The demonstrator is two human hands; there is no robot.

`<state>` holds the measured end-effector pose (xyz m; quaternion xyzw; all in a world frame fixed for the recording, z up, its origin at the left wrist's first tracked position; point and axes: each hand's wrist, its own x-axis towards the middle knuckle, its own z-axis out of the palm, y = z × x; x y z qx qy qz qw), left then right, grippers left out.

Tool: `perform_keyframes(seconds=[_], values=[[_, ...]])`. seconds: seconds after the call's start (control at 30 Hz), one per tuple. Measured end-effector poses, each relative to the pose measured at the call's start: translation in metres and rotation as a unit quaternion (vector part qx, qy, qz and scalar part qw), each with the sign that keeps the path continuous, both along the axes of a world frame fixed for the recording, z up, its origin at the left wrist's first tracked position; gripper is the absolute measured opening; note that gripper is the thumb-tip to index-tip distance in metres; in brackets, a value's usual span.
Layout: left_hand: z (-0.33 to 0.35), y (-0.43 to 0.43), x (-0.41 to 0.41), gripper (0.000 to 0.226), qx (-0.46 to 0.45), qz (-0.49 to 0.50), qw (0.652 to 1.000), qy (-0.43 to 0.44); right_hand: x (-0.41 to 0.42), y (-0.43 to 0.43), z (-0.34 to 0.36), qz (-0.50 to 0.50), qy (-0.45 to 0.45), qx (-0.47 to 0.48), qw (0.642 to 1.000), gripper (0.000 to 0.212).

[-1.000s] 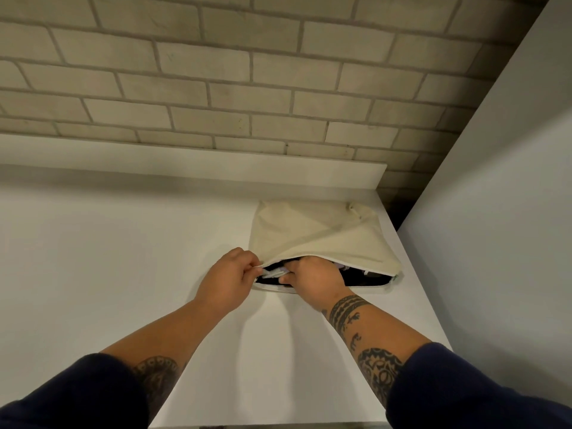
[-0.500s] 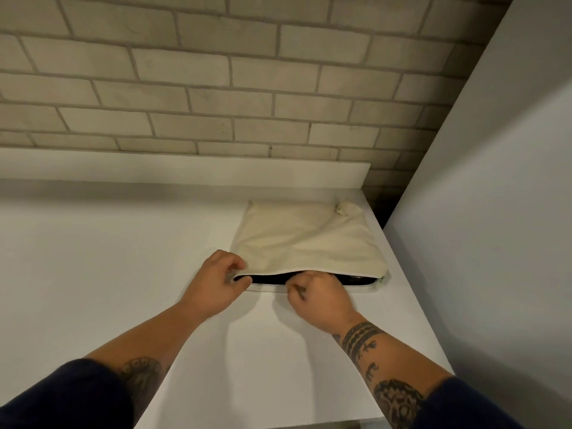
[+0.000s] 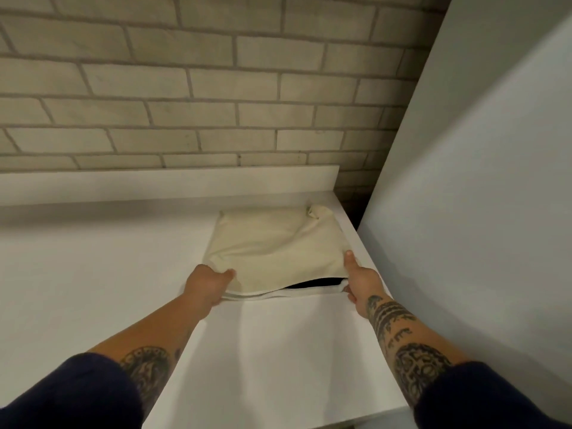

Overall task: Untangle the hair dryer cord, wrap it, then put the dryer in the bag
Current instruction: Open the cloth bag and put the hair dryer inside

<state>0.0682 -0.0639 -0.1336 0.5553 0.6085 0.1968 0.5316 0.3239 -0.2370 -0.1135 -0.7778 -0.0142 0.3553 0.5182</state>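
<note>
A cream bag (image 3: 275,249) lies flat toward the 3 o'clock end of a white counter (image 3: 93,274), its closed end at 12 o'clock and its mouth at 6, the white-edged opening running from 9 to 3. With both forearms stretched forward, the left hand (image 3: 205,284) grips the 7 o'clock corner, while the right hand (image 3: 360,280) pinches the 5 o'clock corner, thumb laid straight on the cloth. A black sliver (image 3: 312,283) shows inside the gap beside it.
</note>
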Motion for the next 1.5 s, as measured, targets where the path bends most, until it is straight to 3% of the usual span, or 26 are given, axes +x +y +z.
perform_keyframes(seconds=[0.23,0.37,0.47,0.57,1.07,1.3,1.5], values=[[0.003,0.009,-0.013,0.03,-0.038,0.035,0.997,-0.063,-0.001,0.007,0.004,-0.036,0.024,0.09,0.995,0.037],[0.013,0.018,-0.021,0.022,-0.003,0.055,0.993,-0.105,-0.004,0.02,0.019,-0.053,-0.011,0.115,0.992,0.008],[0.03,0.026,-0.021,0.016,0.016,0.085,0.983,-0.164,-0.005,0.037,0.043,-0.076,0.006,0.177,0.981,0.003],[0.049,0.031,-0.019,0.006,0.027,0.107,0.969,-0.221,-0.007,0.05,0.066,-0.092,0.002,0.21,0.973,0.015],[0.126,0.055,-0.006,0.009,0.082,0.108,0.938,-0.32,-0.008,0.058,0.125,-0.086,-0.017,0.305,0.948,0.001],[0.152,0.058,-0.005,0.013,0.09,0.131,0.919,-0.36,-0.009,0.054,0.158,-0.077,-0.027,0.363,0.928,0.018],[0.154,0.063,-0.01,0.062,0.074,0.174,0.915,-0.356,-0.01,0.053,0.159,-0.044,-0.044,0.348,0.936,0.022]])
